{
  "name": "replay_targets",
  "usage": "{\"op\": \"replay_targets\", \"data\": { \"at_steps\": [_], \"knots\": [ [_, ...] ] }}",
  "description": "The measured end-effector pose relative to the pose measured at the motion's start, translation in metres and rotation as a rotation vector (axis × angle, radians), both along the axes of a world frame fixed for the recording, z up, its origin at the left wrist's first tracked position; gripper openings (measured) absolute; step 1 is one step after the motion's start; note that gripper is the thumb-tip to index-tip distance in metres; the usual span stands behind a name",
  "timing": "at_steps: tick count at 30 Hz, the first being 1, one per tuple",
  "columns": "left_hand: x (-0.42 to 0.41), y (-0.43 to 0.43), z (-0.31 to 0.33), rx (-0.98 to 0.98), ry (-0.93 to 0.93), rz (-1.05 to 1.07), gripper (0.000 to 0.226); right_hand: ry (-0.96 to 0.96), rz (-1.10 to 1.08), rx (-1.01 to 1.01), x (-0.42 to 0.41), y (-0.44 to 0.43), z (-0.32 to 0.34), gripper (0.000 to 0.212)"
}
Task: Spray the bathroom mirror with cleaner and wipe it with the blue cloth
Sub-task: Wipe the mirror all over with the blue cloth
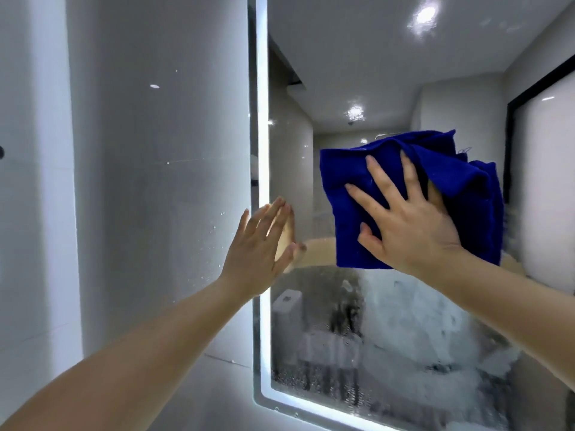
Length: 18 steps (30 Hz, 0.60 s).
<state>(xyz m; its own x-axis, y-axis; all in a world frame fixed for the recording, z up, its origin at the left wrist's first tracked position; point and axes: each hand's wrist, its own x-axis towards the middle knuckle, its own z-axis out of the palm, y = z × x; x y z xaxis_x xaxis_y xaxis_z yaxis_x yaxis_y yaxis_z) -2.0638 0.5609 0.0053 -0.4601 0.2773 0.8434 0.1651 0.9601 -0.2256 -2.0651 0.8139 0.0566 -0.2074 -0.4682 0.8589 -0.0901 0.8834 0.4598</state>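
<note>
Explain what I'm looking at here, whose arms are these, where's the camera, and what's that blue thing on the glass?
There is no machine: a person wears the camera on their head, so you see their own bare arms. The right hand presses a folded blue cloth flat against a bathroom mirror. The left hand holds nothing, open at the mirror's lit edge. Below the cloth the glass looks wet and streaky, probably cleaner; above, it looks clear. No spray bottle is in view.

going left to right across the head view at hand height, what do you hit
tiled wall → left hand, open, at the mirror's edge → lit strip of the mirror → blue cloth → right hand, pressing the cloth flat against the glass
</note>
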Motion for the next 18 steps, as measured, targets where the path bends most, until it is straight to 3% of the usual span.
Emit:
{"op": "replay_targets", "data": {
  "at_steps": [3,7,18],
  "knots": [
    [-0.005,-0.026,0.009,-0.117,0.07,-0.031,0.06,-0.009,0.033,0.056,-0.004,-0.029,0.0,0.06],
    [-0.008,-0.049,0.01,-0.014,0.083,0.034,0.065,-0.064,0.029,-0.031,-0.014,-0.088,-0.005,0.059],
    [-0.018,-0.115,0.034,-0.109,0.075,0.159,0.071,-0.032,-0.046,-0.081,-0.024,-0.153,-0.004,0.061]
  ]
}}
